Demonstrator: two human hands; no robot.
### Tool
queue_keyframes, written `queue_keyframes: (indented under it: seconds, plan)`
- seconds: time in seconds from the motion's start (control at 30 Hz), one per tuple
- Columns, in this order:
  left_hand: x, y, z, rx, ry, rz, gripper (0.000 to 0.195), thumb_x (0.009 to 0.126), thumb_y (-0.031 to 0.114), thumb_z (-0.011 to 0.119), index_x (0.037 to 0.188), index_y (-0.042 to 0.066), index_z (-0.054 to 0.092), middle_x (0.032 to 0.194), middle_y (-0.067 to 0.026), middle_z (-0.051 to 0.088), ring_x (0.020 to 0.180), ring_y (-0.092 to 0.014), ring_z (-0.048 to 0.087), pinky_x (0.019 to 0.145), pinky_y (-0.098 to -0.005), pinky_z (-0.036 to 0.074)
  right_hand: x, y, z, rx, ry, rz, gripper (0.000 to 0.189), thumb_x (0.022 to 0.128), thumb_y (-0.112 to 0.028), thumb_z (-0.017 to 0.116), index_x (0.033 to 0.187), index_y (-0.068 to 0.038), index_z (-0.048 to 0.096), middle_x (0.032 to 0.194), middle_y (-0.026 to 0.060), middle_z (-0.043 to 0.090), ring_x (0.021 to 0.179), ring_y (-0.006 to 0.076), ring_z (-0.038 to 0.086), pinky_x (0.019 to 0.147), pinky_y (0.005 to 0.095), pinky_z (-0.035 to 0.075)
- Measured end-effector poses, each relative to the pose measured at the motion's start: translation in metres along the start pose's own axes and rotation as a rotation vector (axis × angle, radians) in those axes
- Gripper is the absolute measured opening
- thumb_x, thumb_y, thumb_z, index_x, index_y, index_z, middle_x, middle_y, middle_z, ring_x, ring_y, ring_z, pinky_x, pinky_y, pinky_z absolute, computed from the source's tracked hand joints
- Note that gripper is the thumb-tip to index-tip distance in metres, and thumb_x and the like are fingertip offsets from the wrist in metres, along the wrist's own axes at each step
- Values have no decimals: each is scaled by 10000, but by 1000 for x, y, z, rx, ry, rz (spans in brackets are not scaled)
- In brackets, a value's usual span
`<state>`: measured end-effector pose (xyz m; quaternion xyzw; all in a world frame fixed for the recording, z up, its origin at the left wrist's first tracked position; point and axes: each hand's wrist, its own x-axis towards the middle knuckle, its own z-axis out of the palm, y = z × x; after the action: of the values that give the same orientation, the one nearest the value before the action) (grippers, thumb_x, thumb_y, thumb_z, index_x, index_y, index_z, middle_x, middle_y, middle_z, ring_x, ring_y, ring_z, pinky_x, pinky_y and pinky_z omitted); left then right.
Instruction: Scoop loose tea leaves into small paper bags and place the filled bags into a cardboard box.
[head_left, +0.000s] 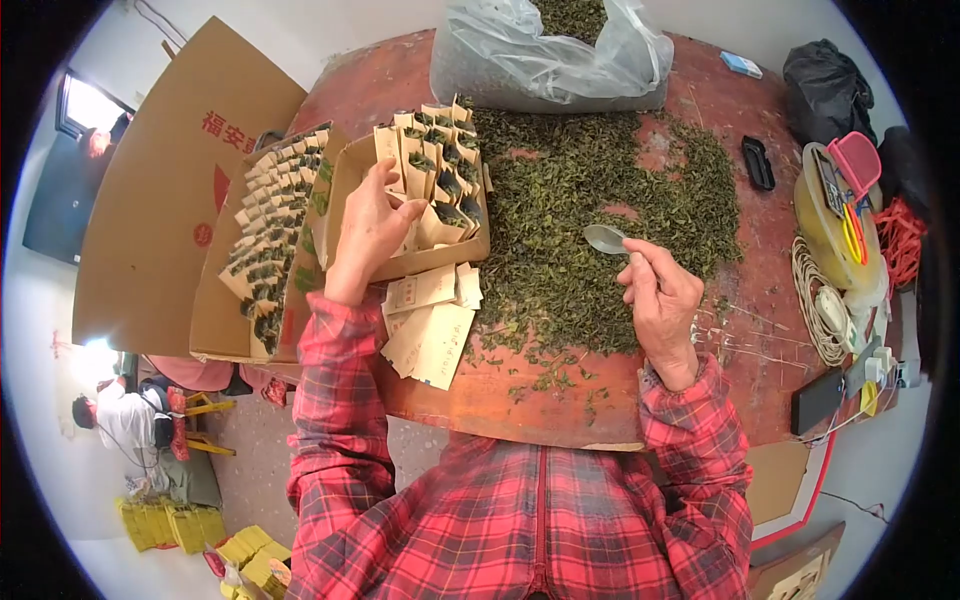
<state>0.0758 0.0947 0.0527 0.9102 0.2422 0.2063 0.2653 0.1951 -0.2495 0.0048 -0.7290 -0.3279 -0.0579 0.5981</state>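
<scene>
My right hand (664, 300) grips a small clear spoon (604, 238) by its handle. The bowl of the spoon is over a wide layer of loose dried green leaves (555, 195). My left hand (369, 229) reaches over a small cardboard box (442, 256), thumb and fingers apart, beside upright paper packets (421, 174). Dark leaves show at the open tops of many packets. Whether the fingertips touch a packet is hard to tell. Several flat paper packets (439, 337) lie in a loose pile in front of the box.
Left stands a large carton (217, 330) holding rows of filled packets. A plastic bag (547, 75) of leaves sits at the table's (427, 390) back. On the right are a black case (757, 163), scissors (853, 234) and coiled cable (817, 307). Another person (127, 416) is at lower left.
</scene>
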Motion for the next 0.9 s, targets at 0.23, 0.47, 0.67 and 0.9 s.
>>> queue_keyframes:
  seconds: [0.23, 0.47, 0.67, 0.9]
  plan:
    - [-84, 35, -20, 18, 35, 174, 486, 850, 36, 819, 1297, 5, 632, 1084, -140, 740, 799, -195, 690, 739, -343, 575, -2, 1, 0, -9, 12, -6, 205, 1070, -64, 594, 1178, 11, 752, 760, 37, 707, 589, 65, 611, 520, 240, 469]
    - [-121, 7, -12, 196, -184, 317, 493, 828, 54, 805, 1281, 4, 617, 1091, -184, 653, 958, -367, 660, 827, -425, 553, -3, 6, 5, -8, 16, -21, 203, 1068, -64, 595, 1177, 0, 754, 752, 23, 701, 591, 61, 607, 524, 240, 467]
    - [-116, 5, -7, 204, -234, 262, 522, 858, 117, 788, 1330, 3, 595, 1090, -194, 623, 1026, -407, 627, 892, -471, 518, -3, 11, 5, -27, 24, -14, 201, 1065, -66, 597, 1174, -4, 754, 740, 26, 702, 587, 65, 612, 523, 245, 470]
    - [-116, 4, -6, 190, -339, 160, 568, 860, 140, 792, 1374, 6, 595, 1203, -217, 597, 1052, -424, 625, 896, -477, 522, -3, 15, 8, -31, 10, -15, 194, 1059, -61, 599, 1164, -2, 753, 732, 31, 707, 584, 72, 627, 520, 249, 475]
